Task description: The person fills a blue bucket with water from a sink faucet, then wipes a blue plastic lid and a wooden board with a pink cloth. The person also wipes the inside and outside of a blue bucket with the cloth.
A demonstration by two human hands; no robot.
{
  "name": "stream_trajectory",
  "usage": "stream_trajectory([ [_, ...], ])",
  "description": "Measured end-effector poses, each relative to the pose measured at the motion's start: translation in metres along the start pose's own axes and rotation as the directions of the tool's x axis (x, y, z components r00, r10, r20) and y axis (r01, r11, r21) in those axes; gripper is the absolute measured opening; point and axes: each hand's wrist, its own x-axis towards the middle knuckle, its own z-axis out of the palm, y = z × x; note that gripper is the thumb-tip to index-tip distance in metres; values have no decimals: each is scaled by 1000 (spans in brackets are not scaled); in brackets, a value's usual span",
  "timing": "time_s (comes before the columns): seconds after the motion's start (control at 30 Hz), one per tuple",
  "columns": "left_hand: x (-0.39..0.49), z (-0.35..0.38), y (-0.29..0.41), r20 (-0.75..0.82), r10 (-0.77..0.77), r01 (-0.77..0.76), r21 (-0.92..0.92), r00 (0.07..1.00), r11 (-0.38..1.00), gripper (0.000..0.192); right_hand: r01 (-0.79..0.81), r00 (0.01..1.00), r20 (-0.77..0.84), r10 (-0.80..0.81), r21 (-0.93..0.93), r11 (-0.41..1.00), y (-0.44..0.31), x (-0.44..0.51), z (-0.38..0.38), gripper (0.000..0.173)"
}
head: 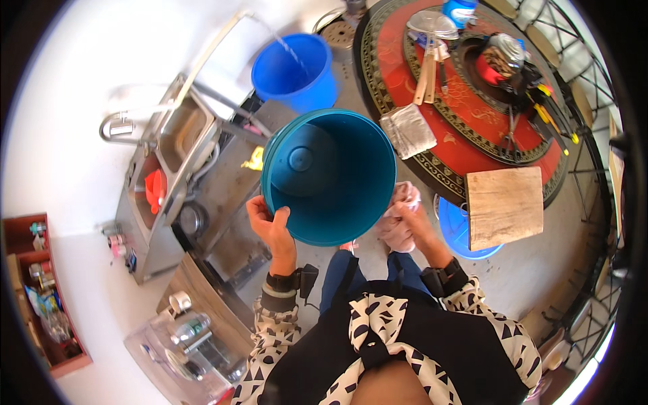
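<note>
My left hand (274, 229) grips the rim of a teal plastic bucket (329, 177), thumb inside and fingers outside. The bucket is tilted so that its mouth faces me, and no contents show inside. In my right hand (416, 223) is a bunched pale pink cloth (397, 228), held against or close beside the bucket's right side; whether it touches is hard to tell. Beyond the bucket, a blue bucket (291, 68) stands under a stream of water from a long pale pipe (210, 53).
At left is a steel sink (185, 134) with a red plastic scoop (155, 190). A red round table (385, 76) at right bears strainers (430, 30), a folded cloth (408, 131) and scissors (510, 134). A wooden board (505, 207) overhangs its edge, above a blue basin (458, 230).
</note>
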Motion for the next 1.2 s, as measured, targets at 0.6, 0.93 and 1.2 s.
stream_trajectory([
  [0.6,-43,63,54,690,507,-661,-56,516,748,72,247,964,-230,-136,960,129,-40,11,7,20],
  [0.93,-114,82,80,790,554,-601,-316,262,734,72,598,753,-272,-599,-97,796,-47,1,28,18],
  [1.2,-112,131,101,729,633,-726,-284,261,627,72,303,944,285,-163,-948,95,-49,-135,-25,31],
])
